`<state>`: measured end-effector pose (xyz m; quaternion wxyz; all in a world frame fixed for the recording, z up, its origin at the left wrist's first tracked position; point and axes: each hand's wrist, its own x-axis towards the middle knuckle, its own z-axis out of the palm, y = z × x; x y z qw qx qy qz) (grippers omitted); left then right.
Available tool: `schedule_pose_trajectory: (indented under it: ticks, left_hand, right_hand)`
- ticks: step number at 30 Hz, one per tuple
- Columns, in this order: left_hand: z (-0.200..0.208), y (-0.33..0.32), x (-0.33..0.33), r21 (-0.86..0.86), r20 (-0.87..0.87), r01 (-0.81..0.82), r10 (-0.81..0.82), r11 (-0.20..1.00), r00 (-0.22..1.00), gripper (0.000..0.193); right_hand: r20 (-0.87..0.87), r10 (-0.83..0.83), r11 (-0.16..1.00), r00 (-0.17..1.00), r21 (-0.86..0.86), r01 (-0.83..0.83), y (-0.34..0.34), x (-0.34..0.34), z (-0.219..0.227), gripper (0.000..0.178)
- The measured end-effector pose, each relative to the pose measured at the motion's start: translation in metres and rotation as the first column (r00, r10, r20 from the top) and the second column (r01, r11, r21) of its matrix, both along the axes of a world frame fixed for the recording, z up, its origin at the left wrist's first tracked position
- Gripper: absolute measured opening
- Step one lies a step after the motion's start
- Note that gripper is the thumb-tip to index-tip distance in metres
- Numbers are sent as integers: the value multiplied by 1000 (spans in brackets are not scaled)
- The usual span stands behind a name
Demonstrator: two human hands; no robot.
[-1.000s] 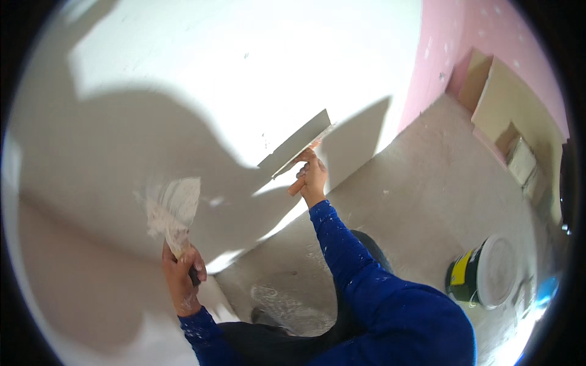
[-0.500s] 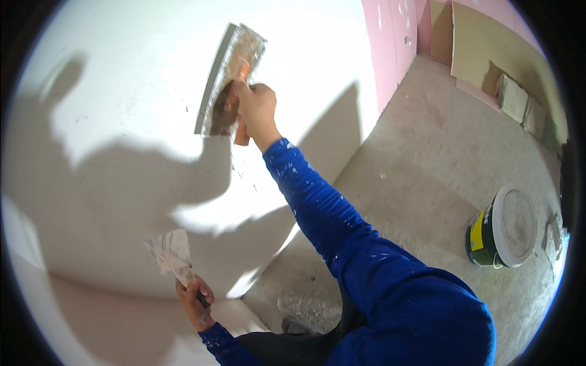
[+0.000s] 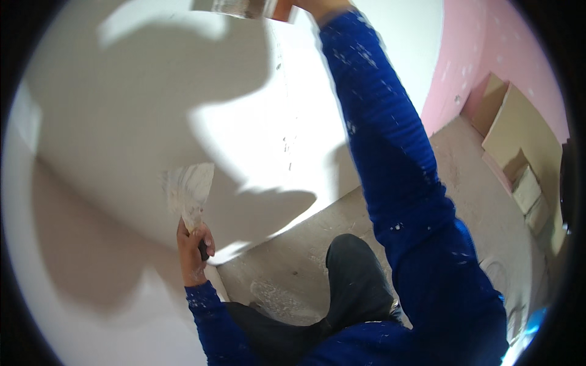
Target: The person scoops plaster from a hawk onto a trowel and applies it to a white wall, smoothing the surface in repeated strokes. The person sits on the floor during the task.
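My left hand [image 3: 194, 255] is closed round the dark handle of a putty knife [image 3: 190, 189], its broad blade pointing up and smeared with white compound. At the top edge of the picture my right hand [image 3: 322, 7] is partly cut off. It grips the orange handle of a wide plastering trowel [image 3: 239, 7], of which only the lower end of the blade shows, at the wall. The white wall [image 3: 305, 116] in front of me bears a line of small dark marks below the trowel. Shadows of my body and arm fall across it.
A pink wall [image 3: 461, 61] stands at the right, with tan boards [image 3: 519, 134] leaning on it. Pale bag-like bundles [image 3: 530, 198] lie against the boards. The grey concrete floor [image 3: 293, 271] runs beneath my bent leg [image 3: 357, 274]. Behind my right arm a bucket's pale lid [image 3: 497, 274] partly shows.
My right hand has swept the trowel up the wall, mostly out of view. The view has shifted, my left hand with the putty knife appears higher, and my bent knee now shows.
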<state>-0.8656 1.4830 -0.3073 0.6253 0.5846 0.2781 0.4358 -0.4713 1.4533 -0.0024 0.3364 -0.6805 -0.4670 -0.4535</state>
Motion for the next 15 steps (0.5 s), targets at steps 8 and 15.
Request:
schedule_pose_trajectory:
  ticks: [8, 15]
  left_hand:
    - [8, -7, -4, 19, 72, 5, -6, 1000, 997, 49]
    - [14, -14, 5, 35, -37, -46, 47, 998, 998, 53]
  right_hand:
    - [-526, 812, 518, -251, 849, -102, -35, -13, -374, 33]
    - [-557, 777, 627, -292, 722, 293, 8, -47, -506, 34]
